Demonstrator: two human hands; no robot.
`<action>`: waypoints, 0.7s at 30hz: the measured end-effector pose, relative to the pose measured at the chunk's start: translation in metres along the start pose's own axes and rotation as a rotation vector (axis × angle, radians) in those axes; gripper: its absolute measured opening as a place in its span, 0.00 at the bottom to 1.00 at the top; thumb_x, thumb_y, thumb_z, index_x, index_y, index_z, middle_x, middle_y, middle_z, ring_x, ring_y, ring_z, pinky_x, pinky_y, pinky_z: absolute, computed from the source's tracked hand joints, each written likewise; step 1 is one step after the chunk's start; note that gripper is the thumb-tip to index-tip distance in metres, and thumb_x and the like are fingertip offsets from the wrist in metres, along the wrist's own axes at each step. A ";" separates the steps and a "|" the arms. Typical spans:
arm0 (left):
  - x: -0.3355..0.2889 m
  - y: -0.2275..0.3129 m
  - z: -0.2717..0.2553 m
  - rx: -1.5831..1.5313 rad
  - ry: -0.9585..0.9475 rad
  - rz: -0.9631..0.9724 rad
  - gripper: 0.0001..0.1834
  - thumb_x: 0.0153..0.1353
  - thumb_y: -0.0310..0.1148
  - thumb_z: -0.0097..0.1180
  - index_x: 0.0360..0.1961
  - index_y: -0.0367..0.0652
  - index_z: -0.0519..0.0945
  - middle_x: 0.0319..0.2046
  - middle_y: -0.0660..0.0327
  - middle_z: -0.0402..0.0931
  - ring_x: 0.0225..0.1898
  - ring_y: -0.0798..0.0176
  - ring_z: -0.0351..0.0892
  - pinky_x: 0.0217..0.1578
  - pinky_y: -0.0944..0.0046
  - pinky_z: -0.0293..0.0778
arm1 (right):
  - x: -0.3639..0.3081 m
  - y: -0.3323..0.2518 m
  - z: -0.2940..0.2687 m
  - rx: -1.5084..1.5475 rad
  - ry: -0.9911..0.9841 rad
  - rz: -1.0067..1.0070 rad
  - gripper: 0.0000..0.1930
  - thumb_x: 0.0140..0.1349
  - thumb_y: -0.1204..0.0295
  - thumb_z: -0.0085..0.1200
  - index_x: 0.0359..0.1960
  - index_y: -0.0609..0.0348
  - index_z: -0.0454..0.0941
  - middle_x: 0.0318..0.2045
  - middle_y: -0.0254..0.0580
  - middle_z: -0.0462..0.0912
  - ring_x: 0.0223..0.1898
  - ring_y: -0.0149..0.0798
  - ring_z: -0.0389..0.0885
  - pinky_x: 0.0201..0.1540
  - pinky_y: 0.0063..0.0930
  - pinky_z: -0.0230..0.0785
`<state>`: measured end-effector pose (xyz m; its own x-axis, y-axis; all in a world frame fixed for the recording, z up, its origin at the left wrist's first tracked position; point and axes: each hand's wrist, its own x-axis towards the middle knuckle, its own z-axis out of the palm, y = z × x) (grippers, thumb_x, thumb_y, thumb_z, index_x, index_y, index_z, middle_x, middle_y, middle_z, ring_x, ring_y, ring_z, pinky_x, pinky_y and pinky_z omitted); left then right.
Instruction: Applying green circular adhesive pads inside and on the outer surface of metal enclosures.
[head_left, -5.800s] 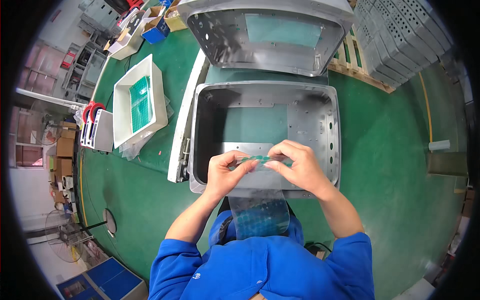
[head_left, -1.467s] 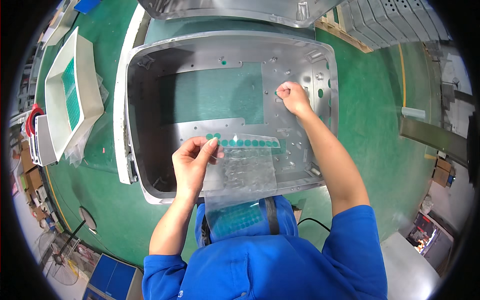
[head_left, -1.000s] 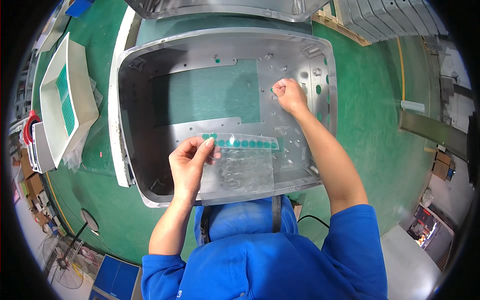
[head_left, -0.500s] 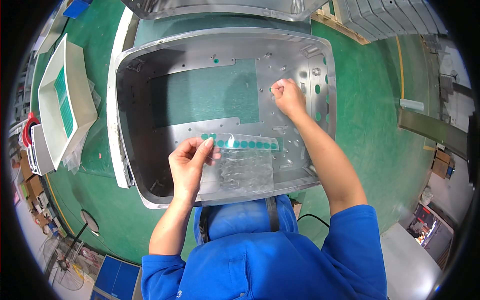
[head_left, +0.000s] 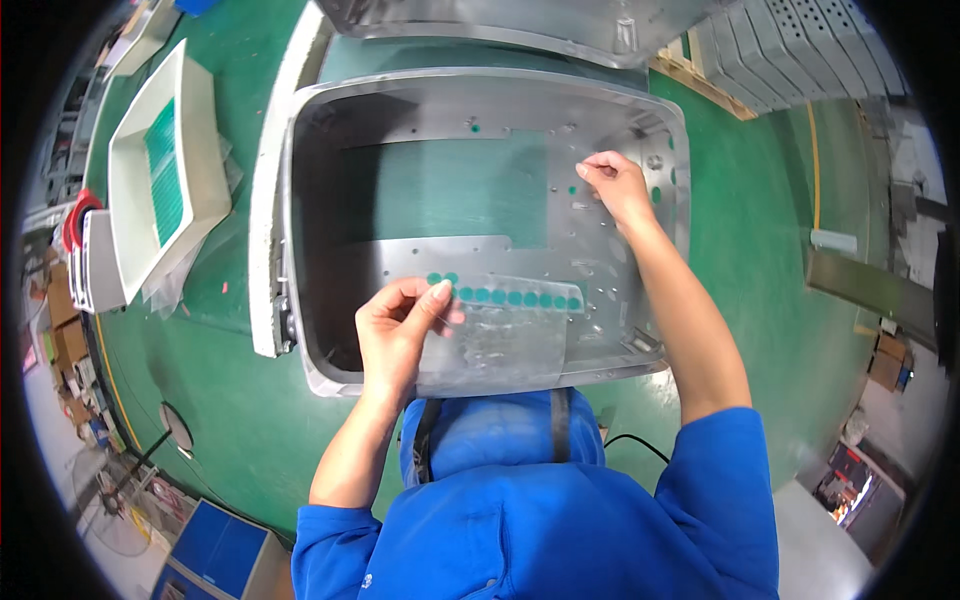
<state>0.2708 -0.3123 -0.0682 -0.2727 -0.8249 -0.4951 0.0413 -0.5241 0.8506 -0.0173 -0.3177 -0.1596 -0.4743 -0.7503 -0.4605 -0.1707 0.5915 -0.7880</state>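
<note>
My left hand (head_left: 400, 325) pinches a clear plastic strip (head_left: 520, 290) with a row of round green stickers. Below that strip hangs a wrinkled clear sheet (head_left: 490, 345), and the metal shows through it. Both are over the near side of a large grey metal housing (head_left: 480, 78) with rounded corners. My right hand (head_left: 618, 185) is above the right part of its floor, fingertips bent close together with nothing visible between them. Just below those fingertips, a green round sticker (head_left: 572, 190) lies on the metal.
A second metal housing (head_left: 500, 45) stands beyond the far rim. At left is a cream bin (head_left: 195, 190) with a green sheet (head_left: 163, 170) inside. Stacked grey panels (head_left: 790, 50) are at the far right. A round-topped stand (head_left: 176, 428) and a blue cabinet (head_left: 220, 550) are at lower left.
My right hand has lifted off the metal, leaving the green sticker there. My left hand still grips the strip. The whole view has shifted, so the housing appears farther right.
</note>
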 end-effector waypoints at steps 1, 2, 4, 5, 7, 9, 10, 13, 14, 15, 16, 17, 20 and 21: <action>-0.007 0.004 -0.004 0.013 -0.008 0.013 0.05 0.53 0.25 0.55 0.23 0.36 0.74 0.19 0.58 0.75 0.19 0.69 0.73 0.19 0.73 0.68 | -0.026 -0.025 0.002 0.171 -0.091 -0.047 0.11 0.47 0.69 0.60 0.32 0.59 0.75 0.28 0.36 0.78 0.28 0.30 0.74 0.31 0.26 0.67; -0.014 0.006 -0.007 0.019 -0.031 0.025 0.05 0.53 0.25 0.55 0.23 0.36 0.75 0.19 0.57 0.75 0.18 0.70 0.73 0.20 0.73 0.68 | -0.059 -0.050 0.010 0.219 -0.306 -0.142 0.12 0.48 0.71 0.59 0.35 0.60 0.74 0.29 0.34 0.77 0.30 0.29 0.73 0.34 0.24 0.66; -0.029 0.011 -0.012 0.039 -0.059 0.020 0.04 0.53 0.24 0.55 0.23 0.34 0.76 0.20 0.57 0.76 0.18 0.72 0.72 0.20 0.75 0.68 | -0.121 -0.082 0.027 0.206 -0.614 -0.308 0.12 0.50 0.73 0.57 0.37 0.61 0.74 0.30 0.33 0.77 0.33 0.27 0.73 0.38 0.22 0.66; -0.037 0.012 -0.017 0.055 -0.081 0.022 0.04 0.52 0.24 0.56 0.25 0.34 0.76 0.20 0.56 0.76 0.19 0.70 0.73 0.21 0.74 0.69 | -0.143 -0.090 0.035 0.139 -0.698 -0.372 0.10 0.51 0.73 0.57 0.35 0.61 0.75 0.29 0.33 0.77 0.33 0.26 0.73 0.38 0.22 0.66; -0.053 0.015 -0.023 -0.027 -0.098 0.038 0.04 0.52 0.24 0.55 0.27 0.34 0.76 0.21 0.56 0.76 0.22 0.68 0.76 0.22 0.73 0.71 | -0.167 -0.097 0.044 0.113 -0.704 -0.291 0.07 0.51 0.75 0.56 0.32 0.62 0.76 0.29 0.34 0.77 0.33 0.26 0.73 0.38 0.21 0.66; -0.066 0.010 -0.032 -0.052 -0.093 0.059 0.04 0.54 0.25 0.54 0.29 0.34 0.76 0.22 0.55 0.77 0.24 0.66 0.77 0.23 0.72 0.73 | -0.179 -0.099 0.056 0.212 -0.679 -0.231 0.07 0.51 0.75 0.55 0.31 0.64 0.76 0.26 0.36 0.78 0.29 0.26 0.74 0.34 0.21 0.67; -0.071 0.010 -0.038 -0.050 -0.089 0.059 0.04 0.54 0.25 0.54 0.29 0.34 0.76 0.23 0.55 0.77 0.24 0.66 0.77 0.23 0.72 0.73 | -0.185 -0.099 0.061 0.224 -0.666 -0.225 0.06 0.51 0.75 0.55 0.31 0.63 0.76 0.26 0.36 0.78 0.29 0.26 0.74 0.34 0.20 0.66; -0.082 0.000 -0.053 -0.010 -0.091 0.087 0.04 0.54 0.24 0.53 0.30 0.33 0.76 0.23 0.55 0.77 0.24 0.68 0.77 0.24 0.73 0.73 | -0.200 -0.098 0.076 0.158 -0.647 -0.251 0.06 0.51 0.76 0.55 0.30 0.63 0.77 0.27 0.35 0.78 0.29 0.25 0.74 0.33 0.21 0.66; -0.085 -0.005 -0.058 -0.004 -0.091 0.104 0.04 0.54 0.23 0.54 0.30 0.32 0.77 0.23 0.56 0.77 0.25 0.69 0.77 0.24 0.74 0.73 | -0.204 -0.098 0.081 0.122 -0.638 -0.270 0.05 0.51 0.76 0.55 0.30 0.63 0.77 0.27 0.35 0.79 0.29 0.25 0.74 0.33 0.21 0.66; -0.087 -0.009 -0.062 0.002 -0.093 0.119 0.05 0.54 0.23 0.54 0.31 0.32 0.77 0.22 0.57 0.77 0.25 0.71 0.77 0.25 0.75 0.73 | -0.208 -0.098 0.085 0.124 -0.624 -0.271 0.05 0.51 0.77 0.55 0.30 0.63 0.77 0.27 0.35 0.79 0.30 0.25 0.74 0.34 0.20 0.67; -0.087 -0.011 -0.065 -0.005 -0.086 0.144 0.04 0.53 0.23 0.54 0.29 0.32 0.78 0.21 0.58 0.77 0.24 0.72 0.76 0.24 0.77 0.72 | -0.212 -0.097 0.089 0.125 -0.607 -0.272 0.05 0.51 0.77 0.55 0.30 0.63 0.77 0.27 0.35 0.79 0.31 0.25 0.74 0.35 0.20 0.67; -0.088 -0.013 -0.067 0.012 -0.085 0.137 0.04 0.53 0.23 0.55 0.29 0.32 0.78 0.21 0.59 0.77 0.24 0.73 0.76 0.24 0.77 0.72 | -0.214 -0.095 0.092 0.126 -0.589 -0.273 0.05 0.51 0.78 0.55 0.31 0.64 0.77 0.28 0.36 0.79 0.32 0.25 0.74 0.36 0.20 0.67; -0.088 -0.017 -0.069 0.038 -0.076 0.080 0.04 0.53 0.24 0.56 0.28 0.33 0.78 0.21 0.60 0.77 0.23 0.74 0.75 0.23 0.77 0.71 | -0.222 -0.082 0.100 0.126 -0.492 -0.357 0.04 0.50 0.80 0.55 0.29 0.63 0.77 0.28 0.38 0.79 0.33 0.28 0.76 0.35 0.21 0.67; -0.087 -0.020 -0.068 0.023 -0.073 0.063 0.04 0.53 0.24 0.56 0.28 0.34 0.78 0.20 0.60 0.77 0.23 0.74 0.75 0.23 0.77 0.72 | -0.224 -0.079 0.101 0.035 -0.429 -0.499 0.04 0.50 0.80 0.54 0.28 0.62 0.76 0.28 0.39 0.79 0.33 0.30 0.76 0.35 0.22 0.67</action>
<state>0.3596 -0.2444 -0.0537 -0.3398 -0.8382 -0.4266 0.0388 -0.4657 0.8841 0.1898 -0.2259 -0.0350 0.0416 -0.9874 -0.1525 -0.2491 0.1376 -0.9587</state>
